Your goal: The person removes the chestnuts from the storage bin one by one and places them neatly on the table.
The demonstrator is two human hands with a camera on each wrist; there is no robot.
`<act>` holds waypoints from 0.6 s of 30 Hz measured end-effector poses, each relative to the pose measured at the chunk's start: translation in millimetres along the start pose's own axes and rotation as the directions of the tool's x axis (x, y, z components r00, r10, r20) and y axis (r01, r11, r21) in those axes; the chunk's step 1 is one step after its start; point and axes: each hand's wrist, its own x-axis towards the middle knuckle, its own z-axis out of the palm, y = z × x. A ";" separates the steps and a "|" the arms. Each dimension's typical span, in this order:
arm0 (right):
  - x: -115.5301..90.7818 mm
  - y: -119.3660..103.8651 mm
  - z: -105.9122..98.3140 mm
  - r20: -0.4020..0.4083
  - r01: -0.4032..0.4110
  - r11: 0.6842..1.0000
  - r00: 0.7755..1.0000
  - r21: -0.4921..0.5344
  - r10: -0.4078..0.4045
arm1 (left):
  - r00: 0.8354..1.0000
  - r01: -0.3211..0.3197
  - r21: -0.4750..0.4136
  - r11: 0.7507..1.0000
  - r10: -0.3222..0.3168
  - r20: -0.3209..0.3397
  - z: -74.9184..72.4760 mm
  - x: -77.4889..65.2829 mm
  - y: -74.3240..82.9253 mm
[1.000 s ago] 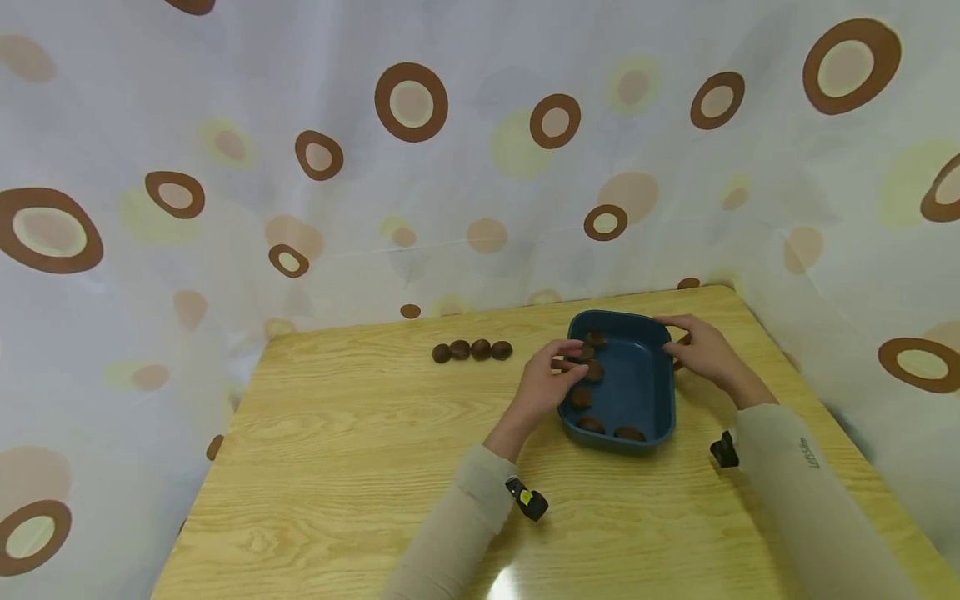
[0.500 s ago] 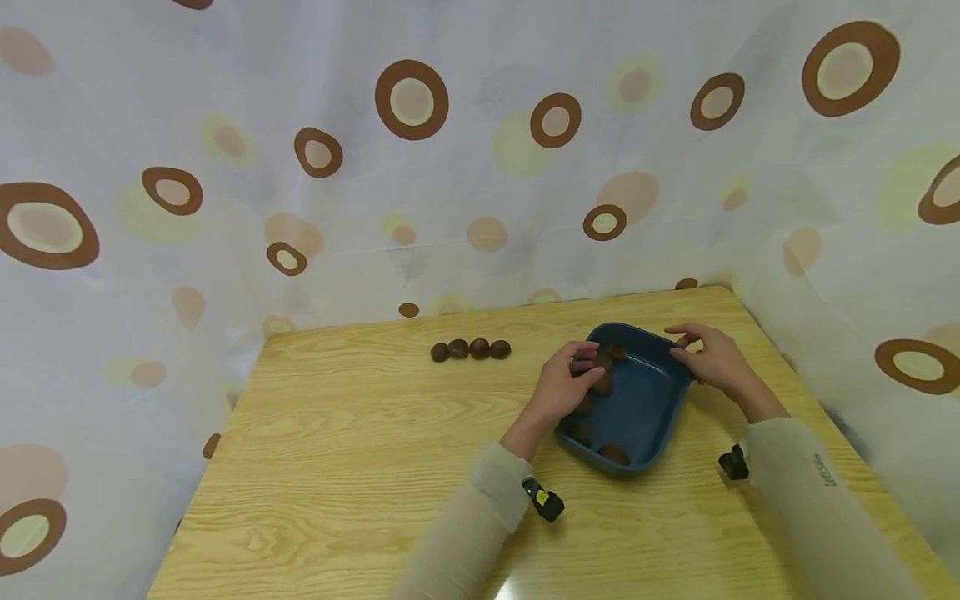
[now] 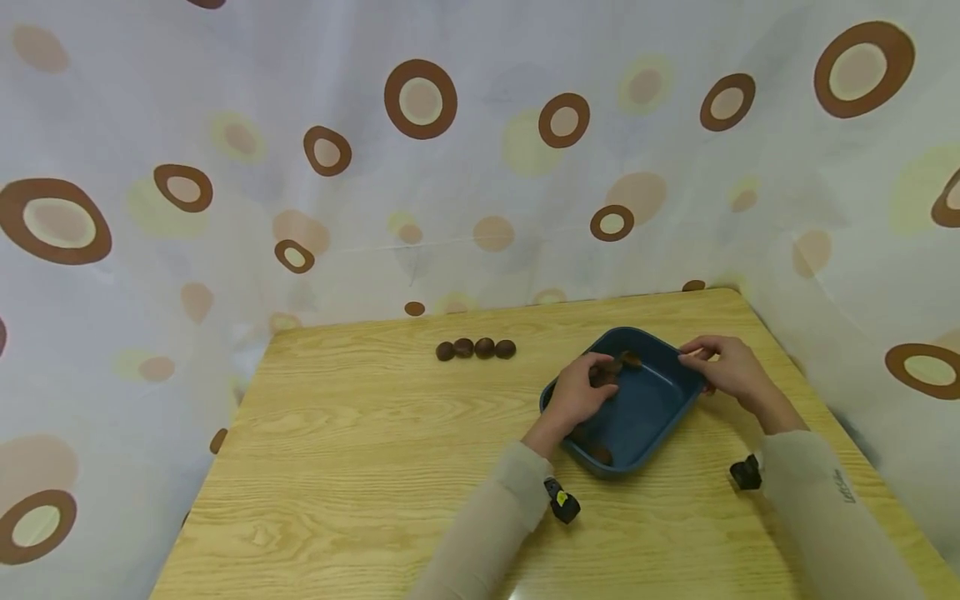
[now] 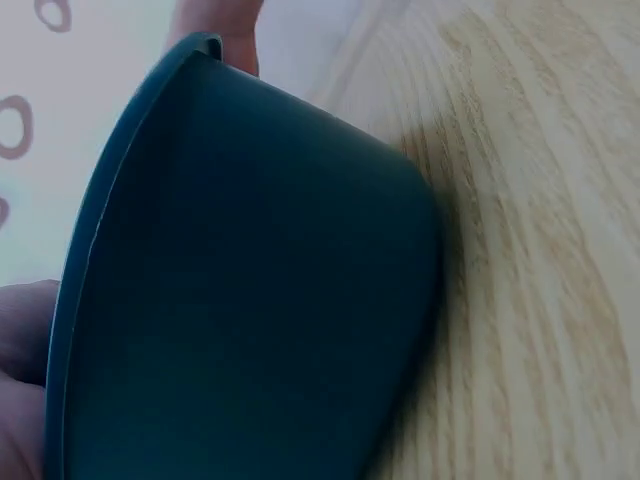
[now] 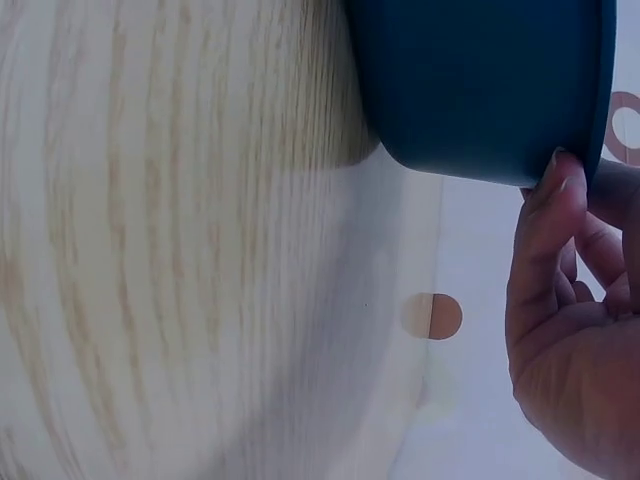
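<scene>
A deep blue rectangular tub [image 3: 641, 425] with rounded corners stands turned diagonally on the right part of the table. Round dark-brown pieces like chestnuts [image 3: 631, 359] lie inside along its left side, some hidden by a hand. My left hand [image 3: 576, 395] reaches over the left rim, thumb and fingers bent down among these pieces; I cannot tell whether it grips one. In the left wrist view the tub wall [image 4: 250, 250] hides most of that hand. At the right corner my right hand [image 3: 735, 371] pinches the rim between thumb and fingers, plain in the right wrist view.
Several matching brown pieces [image 3: 484, 348] form a short row near the back of the wooden table [image 3: 360, 467]. Behind and beside it hangs a pale curtain [image 3: 465, 167] with brown ring patterns. The tub stands near the table's back right corner.
The tub has turned clockwise, its right corner coming nearer. Both hands have shifted slightly right and toward me with it. The row at the back has stayed put.
</scene>
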 end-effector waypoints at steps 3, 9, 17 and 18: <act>-0.8 1.5 -0.7 0.001 0.009 1.000 1.000 0.008 -0.009 | 1.000 -0.015 0.083 0.996 0.014 0.011 3.2 2.7 -4.9; -2.8 5.2 0.9 0.015 0.013 1.000 1.000 0.002 -0.013 | 0.997 -0.039 0.252 0.967 0.019 0.080 7.4 5.1 -9.5; -3.3 5.2 2.4 0.006 0.014 1.000 1.000 0.020 -0.014 | 0.988 -0.092 0.346 0.934 0.043 0.147 7.2 7.3 -8.5; -2.9 4.5 2.2 0.005 0.017 1.000 1.000 0.022 -0.017 | 0.988 -0.098 0.353 0.930 0.047 0.148 6.7 8.0 -8.3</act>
